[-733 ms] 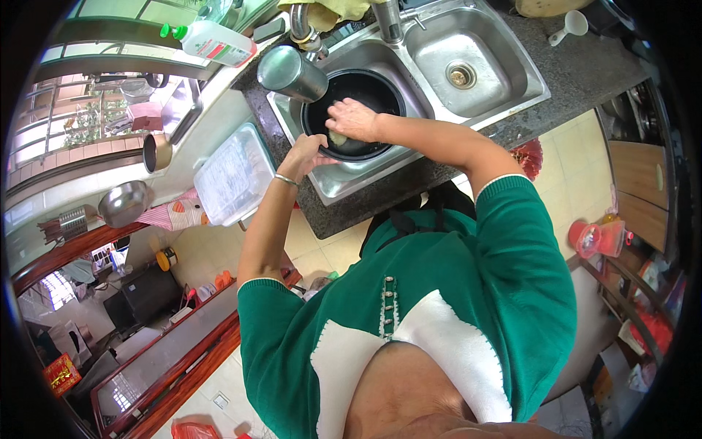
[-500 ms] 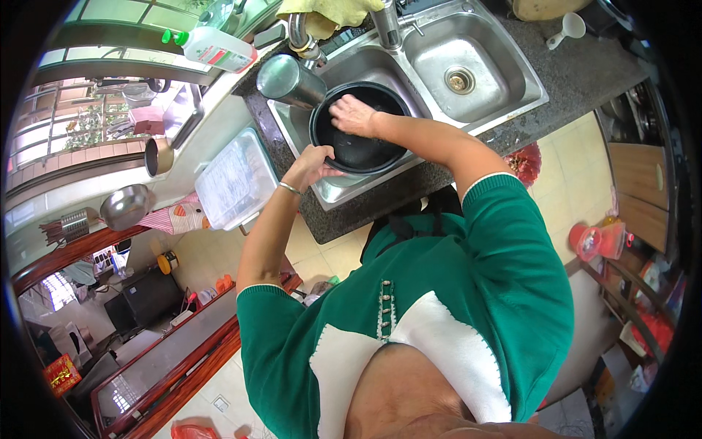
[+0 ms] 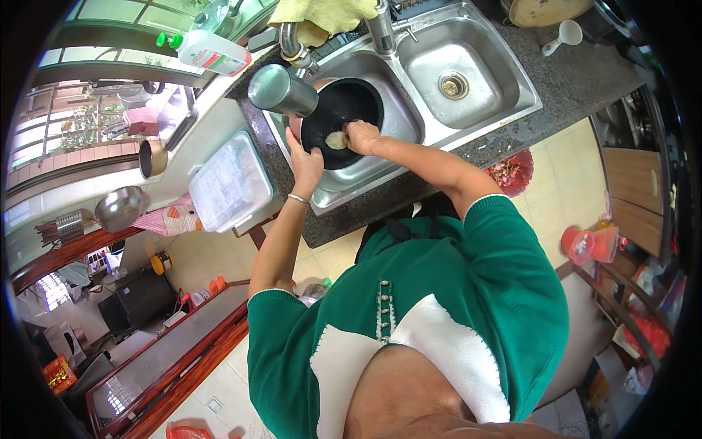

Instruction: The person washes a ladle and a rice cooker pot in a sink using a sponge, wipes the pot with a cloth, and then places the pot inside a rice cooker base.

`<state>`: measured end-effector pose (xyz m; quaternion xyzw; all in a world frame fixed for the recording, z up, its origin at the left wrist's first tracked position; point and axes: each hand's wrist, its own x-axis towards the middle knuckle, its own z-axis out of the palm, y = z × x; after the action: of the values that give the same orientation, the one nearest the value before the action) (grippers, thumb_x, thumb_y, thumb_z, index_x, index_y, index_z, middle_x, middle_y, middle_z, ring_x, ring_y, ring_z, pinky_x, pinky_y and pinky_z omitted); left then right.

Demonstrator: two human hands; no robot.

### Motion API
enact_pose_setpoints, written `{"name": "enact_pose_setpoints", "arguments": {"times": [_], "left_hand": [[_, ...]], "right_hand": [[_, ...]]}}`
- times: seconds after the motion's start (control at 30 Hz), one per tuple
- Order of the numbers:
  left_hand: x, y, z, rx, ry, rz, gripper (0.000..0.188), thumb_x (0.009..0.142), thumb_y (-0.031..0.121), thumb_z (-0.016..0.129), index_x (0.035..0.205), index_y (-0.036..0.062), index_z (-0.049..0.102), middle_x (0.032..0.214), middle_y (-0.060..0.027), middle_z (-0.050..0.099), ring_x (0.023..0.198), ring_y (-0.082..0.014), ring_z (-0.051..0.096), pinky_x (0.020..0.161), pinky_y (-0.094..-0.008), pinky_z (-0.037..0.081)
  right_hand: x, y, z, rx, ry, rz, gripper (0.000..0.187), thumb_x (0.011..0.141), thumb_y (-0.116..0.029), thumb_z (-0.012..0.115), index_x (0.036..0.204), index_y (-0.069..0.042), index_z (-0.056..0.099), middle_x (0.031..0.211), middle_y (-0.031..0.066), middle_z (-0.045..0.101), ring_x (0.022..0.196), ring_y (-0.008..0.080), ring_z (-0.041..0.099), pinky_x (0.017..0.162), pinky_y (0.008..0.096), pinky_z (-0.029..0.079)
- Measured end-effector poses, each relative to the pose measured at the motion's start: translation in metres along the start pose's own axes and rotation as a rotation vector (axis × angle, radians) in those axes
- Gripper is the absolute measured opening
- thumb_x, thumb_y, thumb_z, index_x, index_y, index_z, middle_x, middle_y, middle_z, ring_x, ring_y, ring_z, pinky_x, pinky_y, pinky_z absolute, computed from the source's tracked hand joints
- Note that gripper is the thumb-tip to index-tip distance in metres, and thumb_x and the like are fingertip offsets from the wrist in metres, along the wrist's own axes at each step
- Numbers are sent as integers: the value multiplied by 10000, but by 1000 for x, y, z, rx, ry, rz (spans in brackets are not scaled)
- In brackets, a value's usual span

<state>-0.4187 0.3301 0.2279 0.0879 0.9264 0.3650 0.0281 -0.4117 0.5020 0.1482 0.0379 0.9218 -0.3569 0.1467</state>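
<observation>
A round pot with a black inside (image 3: 358, 96) is tilted in the left basin (image 3: 406, 117) of the steel double sink. My left hand (image 3: 306, 162) grips its near-left rim, the thumb toward the inside and the fingers along the outer wall. Inside the pot my right hand (image 3: 361, 137) is closed on a pale beige scrub pad (image 3: 337, 140), pressed to the black wall near the right side. Most of the pad's right edge is hidden by my fingers. A grey metal cylinder (image 3: 281, 91) overlaps the pot's far-left rim in view.
The tap (image 3: 382, 29) stands behind the basins, beside a yellow cloth (image 3: 322, 18) draped over a pipe. A white bottle with a green top (image 3: 212, 53) is at the left windowsill. A lidded plastic box (image 3: 232, 183) sits left of the counter; a white scoop (image 3: 564, 35) lies right.
The pot has tipped, its outer wall now showing at left. My left hand has shifted up along the rim. My right hand moved nearer and the pale pad has come into sight.
</observation>
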Motion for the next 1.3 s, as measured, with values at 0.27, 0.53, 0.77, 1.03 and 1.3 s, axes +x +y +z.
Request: {"name": "enact_pose_setpoints", "arguments": {"times": [0.27,0.53,0.77,1.03,1.3], "left_hand": [[-7,9,-2,79,220,43,942,770,-84,590,1541,30,61,1533,-305,225,1395,-470,305,1146,-466,309],[-14,3,0,123,350,102,958,750,-95,602,1540,18,73,1537,-290,221,1421,-455,255,1162,-476,280],[-19,-6,4,232,431,148,967,717,-114,580,1541,39,97,1539,-285,210,1376,-502,301,1091,-505,385],[-12,-4,1,171,512,142,919,737,-84,569,1530,4,111,1541,-280,228,1430,-465,220,1178,-481,255],[-12,-8,9,-393,327,-232,854,784,-25,543,1506,-33,89,1491,-320,255,1364,-402,286,1082,-418,268]], "right_hand": [[-40,-2,-30,324,475,-242,240,924,-222,560,1070,-54,651,991,193,613,947,396,605,851,472,487],[-61,84,-30,-84,152,-100,242,910,-221,553,1066,-68,657,992,211,632,887,404,658,788,498,532],[-58,100,-18,-380,-97,-91,218,894,-145,536,1027,-71,693,1063,192,679,955,346,697,823,452,553],[-41,95,-19,-567,-239,-48,238,890,-116,573,1067,-119,732,1100,109,716,1048,267,689,869,391,548],[-35,102,-22,-448,-286,53,233,895,-179,592,1065,-84,721,1096,135,712,1058,289,678,880,399,543]]}}
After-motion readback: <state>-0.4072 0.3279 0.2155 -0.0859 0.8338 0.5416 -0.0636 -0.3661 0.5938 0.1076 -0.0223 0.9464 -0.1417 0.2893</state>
